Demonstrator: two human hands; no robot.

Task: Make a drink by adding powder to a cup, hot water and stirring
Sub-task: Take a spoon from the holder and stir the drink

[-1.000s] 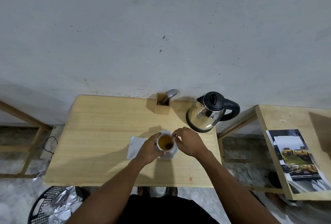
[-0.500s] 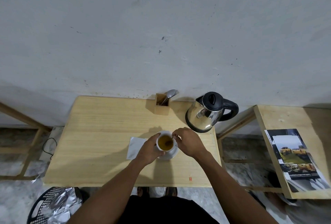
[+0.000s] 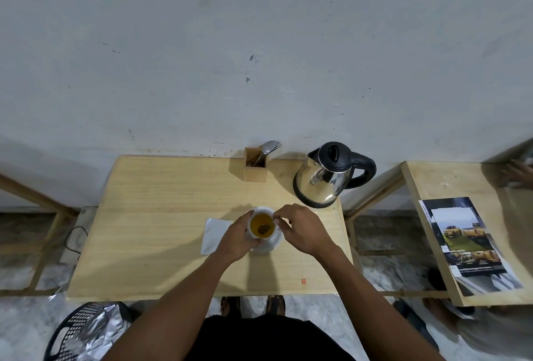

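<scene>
a: what's in the cup (image 3: 262, 223) right now?

b: from my feed, a yellow-amber drink with a dark patch low in it, where the bowl of a spoon (image 3: 266, 225) sits. the cup is white and stands on a white saucer (image 3: 271, 244) at the centre of the frame, on the wooden table (image 3: 161, 216).

a: and the hands?

b: my left hand (image 3: 238, 238) is wrapped around the cup's left side, fingers closed on it. my right hand (image 3: 302, 229) pinches the spoon's handle at the cup's right rim, fingertips drawn tight together.

a: other containers?

b: a small wooden holder (image 3: 255, 166) at the table's far edge, upper centre, with a spoon and fork (image 3: 269, 147) leaning out of it. right of it a steel kettle (image 3: 328, 177) with a black lid, shut; i can't tell what is inside. lower left of the frame, a black basket (image 3: 72, 329) on the floor holds crumpled silver foil.

a: room to move?

b: a white packet (image 3: 215, 235) lies flat just left of the saucer, partly under my left hand. the left half of the table is bare wood. the kettle stands near the table's right edge, close behind my right hand. a gap separates this table from a second table (image 3: 450, 182) at the right, which carries a magazine (image 3: 467, 242).
</scene>
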